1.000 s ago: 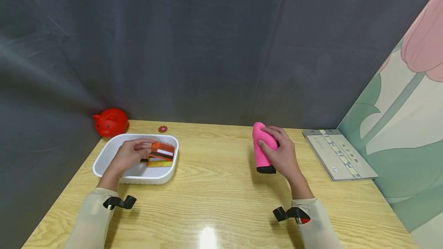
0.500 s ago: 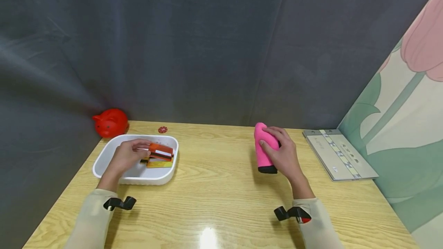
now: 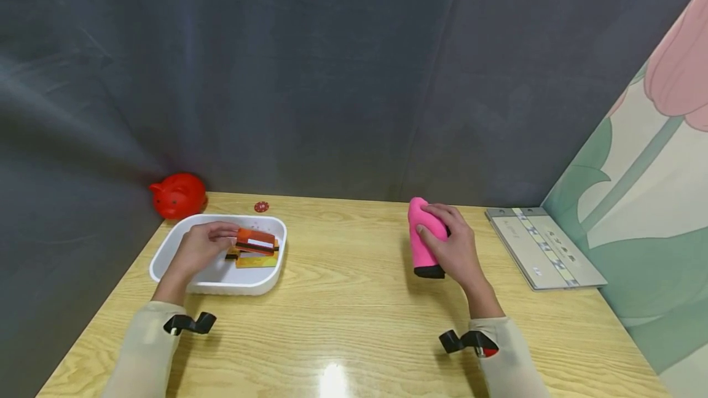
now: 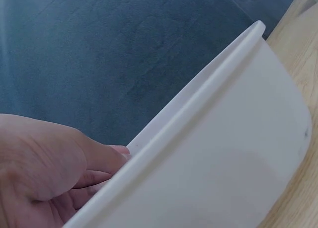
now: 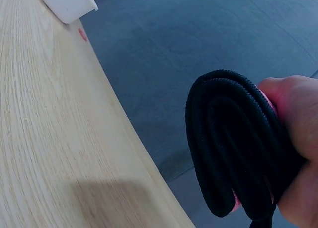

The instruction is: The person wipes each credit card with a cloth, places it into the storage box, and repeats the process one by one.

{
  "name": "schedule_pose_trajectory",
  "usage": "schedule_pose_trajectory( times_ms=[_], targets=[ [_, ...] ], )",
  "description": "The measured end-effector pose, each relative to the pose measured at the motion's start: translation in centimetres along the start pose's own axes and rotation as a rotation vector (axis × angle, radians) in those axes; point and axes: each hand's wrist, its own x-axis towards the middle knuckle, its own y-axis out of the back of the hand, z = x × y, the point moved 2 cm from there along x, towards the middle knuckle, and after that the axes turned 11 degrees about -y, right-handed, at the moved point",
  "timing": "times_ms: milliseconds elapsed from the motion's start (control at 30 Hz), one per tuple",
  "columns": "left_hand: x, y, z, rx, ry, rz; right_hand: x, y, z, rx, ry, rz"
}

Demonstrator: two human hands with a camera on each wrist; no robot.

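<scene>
In the head view, my left hand (image 3: 200, 249) reaches over the near rim of a white tray (image 3: 221, 288). Its thumb and fingertips are at the left edge of an orange card (image 3: 255, 241) with a dark stripe, which lies over yellow cards (image 3: 255, 261). The left wrist view hides the fingertips behind the tray wall (image 4: 223, 133). My right hand (image 3: 455, 244) grips a rolled pink cloth item (image 3: 424, 238) with a black end, held upright. The right wrist view shows the item's folded black layers (image 5: 233, 143) from below, above the table.
A red piggy bank (image 3: 178, 196) stands behind the tray at the left. A small red poker chip (image 3: 262, 206) lies near the table's back edge. A grey-beige album (image 3: 544, 247) lies at the right, beside a floral panel (image 3: 652, 201). A dark curtain (image 3: 332, 78) hangs behind.
The orange card has shifted slightly left and sits flatter, with my left hand moving slightly left beside it. My right hand and the pink roll have drifted slightly right.
</scene>
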Motion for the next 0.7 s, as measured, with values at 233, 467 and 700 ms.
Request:
schedule_pose_trajectory(
  times_ms=[233, 467, 700],
  targets=[
    [0.2, 0.2, 0.5, 0.033, 0.004, 0.021, 0.2, 0.2, 0.3, -0.001, 0.008, 0.009],
    [0.2, 0.1, 0.9, -0.044, -0.005, -0.002, 0.4, 1.0, 1.6, 0.012, -0.033, 0.017],
    [-0.2, 0.0, 2.7, -0.137, -0.073, 0.036, 0.0, 1.7, 4.3, -0.046, -0.102, -0.039]
  ],
)
